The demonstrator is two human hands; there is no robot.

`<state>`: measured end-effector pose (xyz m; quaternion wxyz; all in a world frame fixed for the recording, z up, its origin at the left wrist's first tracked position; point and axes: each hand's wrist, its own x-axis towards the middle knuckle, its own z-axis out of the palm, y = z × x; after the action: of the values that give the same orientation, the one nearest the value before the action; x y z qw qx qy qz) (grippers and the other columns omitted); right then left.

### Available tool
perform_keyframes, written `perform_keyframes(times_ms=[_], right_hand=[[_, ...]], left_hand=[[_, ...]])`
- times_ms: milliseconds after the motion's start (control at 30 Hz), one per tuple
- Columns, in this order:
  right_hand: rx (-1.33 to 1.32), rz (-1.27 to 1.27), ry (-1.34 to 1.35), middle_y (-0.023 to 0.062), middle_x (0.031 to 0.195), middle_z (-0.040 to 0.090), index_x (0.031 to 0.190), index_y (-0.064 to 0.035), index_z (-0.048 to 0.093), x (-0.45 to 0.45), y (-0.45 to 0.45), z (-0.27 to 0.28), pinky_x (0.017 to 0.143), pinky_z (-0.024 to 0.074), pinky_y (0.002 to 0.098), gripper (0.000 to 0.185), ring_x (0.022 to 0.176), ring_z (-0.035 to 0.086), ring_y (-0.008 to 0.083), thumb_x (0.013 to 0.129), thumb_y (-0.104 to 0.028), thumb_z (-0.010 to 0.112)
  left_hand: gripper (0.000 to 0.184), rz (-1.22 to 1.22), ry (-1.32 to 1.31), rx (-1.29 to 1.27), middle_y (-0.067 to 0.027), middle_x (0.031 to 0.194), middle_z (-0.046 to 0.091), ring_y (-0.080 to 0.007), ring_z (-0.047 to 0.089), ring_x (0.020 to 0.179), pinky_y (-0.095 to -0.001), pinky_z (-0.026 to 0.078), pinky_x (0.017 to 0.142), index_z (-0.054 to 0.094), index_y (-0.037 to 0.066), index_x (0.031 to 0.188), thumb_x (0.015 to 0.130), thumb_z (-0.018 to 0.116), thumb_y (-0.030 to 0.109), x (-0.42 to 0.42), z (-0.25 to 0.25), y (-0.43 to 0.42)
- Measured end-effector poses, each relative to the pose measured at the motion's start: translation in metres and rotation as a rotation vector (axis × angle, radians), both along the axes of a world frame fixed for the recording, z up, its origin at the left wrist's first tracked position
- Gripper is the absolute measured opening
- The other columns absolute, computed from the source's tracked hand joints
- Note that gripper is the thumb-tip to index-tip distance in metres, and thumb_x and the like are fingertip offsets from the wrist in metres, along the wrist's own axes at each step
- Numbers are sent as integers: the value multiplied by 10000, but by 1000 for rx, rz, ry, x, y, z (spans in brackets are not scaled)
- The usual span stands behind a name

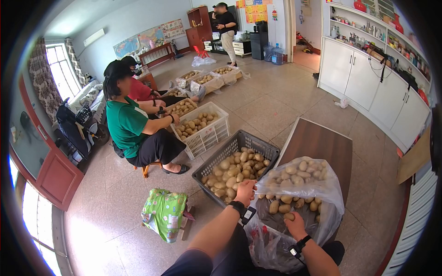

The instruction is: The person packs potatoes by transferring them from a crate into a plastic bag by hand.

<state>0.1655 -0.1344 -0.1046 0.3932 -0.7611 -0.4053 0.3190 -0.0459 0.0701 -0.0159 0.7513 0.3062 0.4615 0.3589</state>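
Observation:
Brown, rounded potatoes or similar produce (299, 174) lie inside a large clear plastic bag (332, 198) in front of me. My left hand (246, 192) is closed on the bag's left edge, beside the dark grey crate. In my right hand (294, 224) is one potato (289, 216), held inside the bag's opening. The dark grey crate (272, 158) stands to the left of the bag and holds many more potatoes (232, 175). Both wrists wear dark bands with small devices.
A brown board (317, 142) lies behind the bag. On the left, a seated person in green (126, 122) works at a white crate (209, 138). A green patterned bag (165, 215) sits on the floor. Another person (225, 32) stands far back. White cabinets (354, 69) line the right.

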Motion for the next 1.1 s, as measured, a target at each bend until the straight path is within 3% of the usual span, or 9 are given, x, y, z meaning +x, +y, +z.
perform_keyframes(times_ms=[100, 167, 200, 267, 400, 567, 800, 867, 1100], right_hand=[[6, 6, 0, 237, 1006, 665, 1132, 15, 592, 1, 0, -3, 842, 506, 402, 455, 963, 645, 379, 752, -208, 707], [88, 26, -50, 121, 860, 654, 1136, 25, 580, 1, 0, -4, 643, 504, 322, 389, 694, 630, 179, 783, -90, 696], [88, 26, -50, 121, 860, 654, 1136, 25, 580, 1, -1, -5, 643, 504, 322, 389, 694, 630, 179, 783, -90, 696], [15, 2, 28, 235, 993, 666, 1130, 17, 591, 1, -1, -2, 834, 508, 397, 456, 954, 649, 368, 748, -204, 708], [18, 0, 35, 236, 992, 667, 1132, 19, 591, 1, -1, -2, 836, 507, 396, 459, 960, 648, 370, 748, -202, 709], [-35, -15, 120, 192, 905, 678, 1134, 25, 588, -8, -2, 31, 717, 531, 364, 440, 797, 679, 277, 763, -179, 705], [4, -10, 157, 156, 862, 676, 1144, 36, 580, -5, 0, 11, 622, 528, 331, 426, 675, 665, 204, 772, -134, 700], [-1, -11, 255, 76, 854, 629, 1154, 5, 557, -7, 0, 15, 524, 472, 263, 375, 632, 601, 132, 809, -79, 677], [-19, -64, 436, 71, 864, 619, 1179, -10, 544, -18, 4, 42, 520, 470, 262, 390, 622, 597, 136, 814, -65, 672]], left_hand=[[153, 0, 3, -3, -11, 719, 519, -69, 331, 437, -248, 262, 383, 581, 70, 1024, 939, 517, 180, 0, -2, 1], [177, -1, 4, -2, -16, 727, 525, -69, 330, 443, -249, 263, 388, 581, 62, 1043, 939, 522, 192, 0, -2, 1], [178, -4, 3, -6, -16, 729, 526, -71, 329, 445, -250, 263, 391, 581, 61, 1042, 939, 519, 192, 0, -3, 1], [180, -7, 2, -9, -17, 731, 526, -72, 328, 447, -251, 264, 394, 580, 59, 1042, 940, 516, 192, -1, -3, 1], [154, -10, 8, -1, -11, 723, 519, -70, 330, 442, -249, 264, 389, 580, 71, 1028, 941, 513, 178, 0, -2, 1], [120, -5, 10, 8, -5, 715, 510, -68, 332, 436, -246, 265, 385, 578, 84, 1008, 940, 517, 162, 0, -3, 1], [190, 0, 13, -6, -20, 720, 529, -76, 332, 447, -255, 267, 389, 586, 50, 1050, 947, 512, 191, 1, -2, 0], [187, 1, 11, -10, -21, 720, 530, -76, 333, 444, -254, 266, 386, 587, 52, 1047, 946, 514, 191, 1, -1, -1], [183, -5, 11, -4, -23, 721, 537, -73, 344, 440, -244, 267, 376, 589, 58, 1046, 934, 529, 191, 2, -2, -2]])
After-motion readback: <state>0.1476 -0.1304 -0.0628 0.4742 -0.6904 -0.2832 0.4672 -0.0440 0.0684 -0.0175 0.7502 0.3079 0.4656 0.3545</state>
